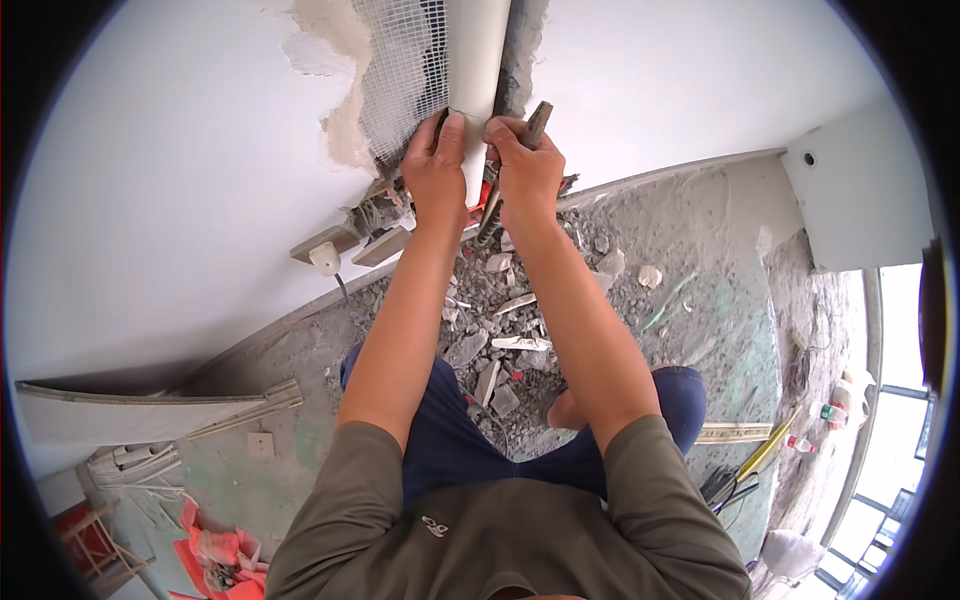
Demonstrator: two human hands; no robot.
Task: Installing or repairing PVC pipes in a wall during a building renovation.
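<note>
A white plastic pipe (478,55) runs down an opening broken into the white wall, with a thin dark crack or joint line across it at my fingertips. My left hand (437,175) is closed round the pipe's left side, its thumb on the front. My right hand (527,170) is closed on a worn, chisel-like metal bar (538,125), which sticks out above the fist and shows again below it. The right thumb and forefinger touch or nearly touch the pipe's right edge. Mesh (405,85) shows left of the pipe. Something red lies behind its lower end, partly hidden.
Broken plaster and rubble (505,320) cover the floor between my knees. Left of the pipe, two socket plates (383,246) hang loose, one with a white plug (325,258). A yellow-handled tool (768,448) lies at right, red bags (215,550) at lower left.
</note>
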